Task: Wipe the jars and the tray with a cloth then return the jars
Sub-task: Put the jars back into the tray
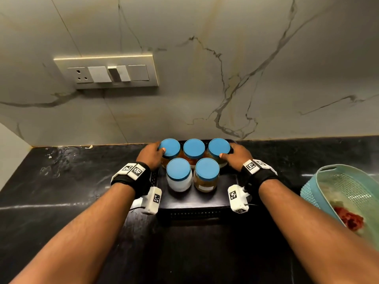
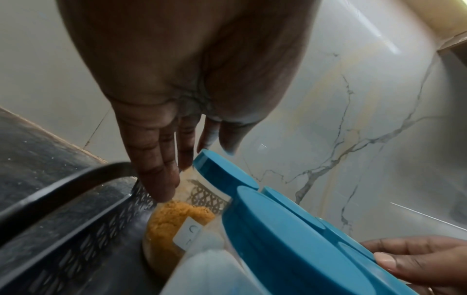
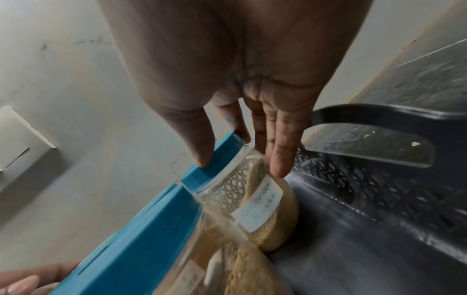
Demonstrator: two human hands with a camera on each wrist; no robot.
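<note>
Black stone countertop (image 1: 61,201) ran under a veined grey wall panel (image 1: 205,78) at the time of inspection; I noted no cloth in any view, unless the red crumpled item (image 1: 350,219) in the teal basket (image 1: 315,193) at my right was one, which I could not confirm. Nearest me, the black perforated tray (image 1: 194,200) sat on the counter with its front floor bare; behind that stood two front jars, one white-filled (image 1: 178,175) and one amber-filled (image 1: 206,175), both capped in blue; further back, three more blue-lidded jars stood in a row against the wall. All five jars were upright and inside the tray. My left hand (image 1: 150,155) gripped the back-left jar (image 1: 170,148) near its lid, thumb on the lid edge; my right hand (image 1: 235,155) gripped the back-right jar (image 1: 219,148), labelled coriander powder in the right wrist view, in like manner. Neither jar appeared lifted. Whether wiping was unbegun or complete could not be told from how things lay; I judged it unbegun, with removal, wiping and return all outstanding.
</note>
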